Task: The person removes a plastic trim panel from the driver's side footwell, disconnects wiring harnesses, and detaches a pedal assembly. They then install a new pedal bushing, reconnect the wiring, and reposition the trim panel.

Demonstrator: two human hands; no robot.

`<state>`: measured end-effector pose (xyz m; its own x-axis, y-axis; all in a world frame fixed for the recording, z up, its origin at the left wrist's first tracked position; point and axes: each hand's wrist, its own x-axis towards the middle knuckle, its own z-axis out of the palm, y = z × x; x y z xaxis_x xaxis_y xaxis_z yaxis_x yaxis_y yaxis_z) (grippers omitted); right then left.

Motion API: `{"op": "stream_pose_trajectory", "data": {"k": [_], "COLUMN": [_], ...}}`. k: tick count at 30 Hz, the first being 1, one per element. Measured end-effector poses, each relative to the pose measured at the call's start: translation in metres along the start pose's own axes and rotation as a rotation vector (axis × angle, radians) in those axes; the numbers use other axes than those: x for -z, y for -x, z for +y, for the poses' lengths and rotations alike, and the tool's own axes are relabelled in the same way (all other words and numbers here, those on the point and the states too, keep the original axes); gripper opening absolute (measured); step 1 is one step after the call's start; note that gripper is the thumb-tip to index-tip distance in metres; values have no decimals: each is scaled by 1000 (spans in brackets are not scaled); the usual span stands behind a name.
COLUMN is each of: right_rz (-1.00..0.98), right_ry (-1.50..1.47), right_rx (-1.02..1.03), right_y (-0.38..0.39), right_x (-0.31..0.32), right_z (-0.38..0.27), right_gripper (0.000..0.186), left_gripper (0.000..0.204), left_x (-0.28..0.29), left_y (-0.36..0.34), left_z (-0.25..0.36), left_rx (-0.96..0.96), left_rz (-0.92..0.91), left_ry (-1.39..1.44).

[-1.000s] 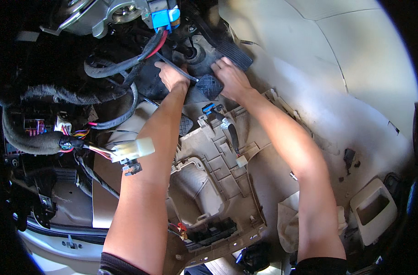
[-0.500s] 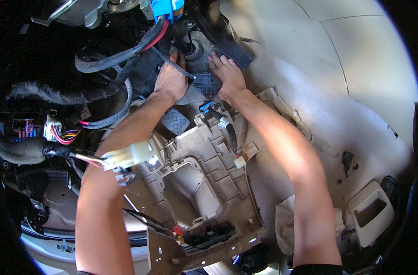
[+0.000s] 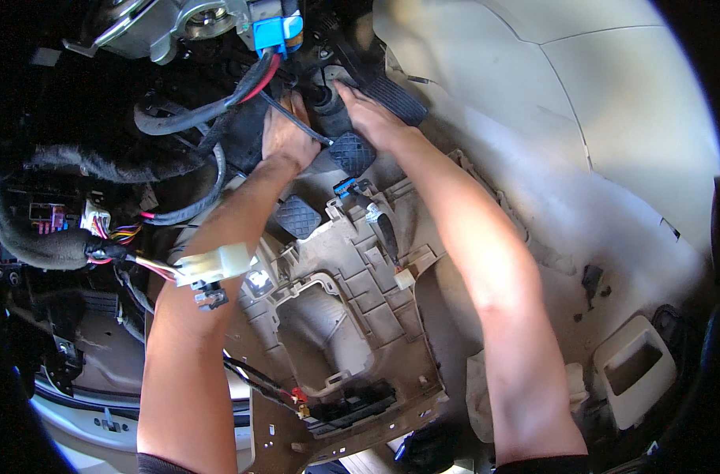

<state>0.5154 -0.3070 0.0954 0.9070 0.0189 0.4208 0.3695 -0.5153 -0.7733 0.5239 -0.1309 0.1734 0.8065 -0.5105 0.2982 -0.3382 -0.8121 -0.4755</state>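
Observation:
Both my arms reach up into a car footwell under the stripped dashboard. My left hand presses on a dark part behind the pedals, a thin black cable crosses its knuckles, and its fingers are hidden. My right hand lies just right of it, fingers stretched to the dark pedal arm above a small square rubber pedal. A second square pedal sits below my left wrist. The long ribbed accelerator pedal is right beside my right hand.
A loose beige trim panel lies between my forearms. A white connector on coloured wires hangs over my left forearm. A blue connector and metal steering column are above. Wrapped harnesses fill the left; pale carpet the right.
Both hands have moved deeper toward the pedal arm. My left forearm has swung left, and the white connector now rests against it.

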Motion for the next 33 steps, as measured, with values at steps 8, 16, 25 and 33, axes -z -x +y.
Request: {"op": "stream_pose_trajectory", "data": {"k": [8, 16, 25, 33], "right_rz": [-69, -10, -25, -56], "right_ry": [138, -84, 128, 165], "right_rx": [-158, 57, -86, -170], "right_y": [-23, -29, -34, -34], "right_x": [-18, -21, -19, -15], "right_z": [5, 26, 7, 0], "right_gripper": [74, 84, 114, 76], "left_gripper": [74, 65, 73, 71], "left_x": [17, 20, 12, 12], "left_y": [-5, -30, -22, -27], "left_z": [-5, -42, -23, -27], "left_rx": [-98, -308, -242, -278], "left_rz": [-65, -159, -119, -88], "left_ry": [-451, -563, -505, -423]}}
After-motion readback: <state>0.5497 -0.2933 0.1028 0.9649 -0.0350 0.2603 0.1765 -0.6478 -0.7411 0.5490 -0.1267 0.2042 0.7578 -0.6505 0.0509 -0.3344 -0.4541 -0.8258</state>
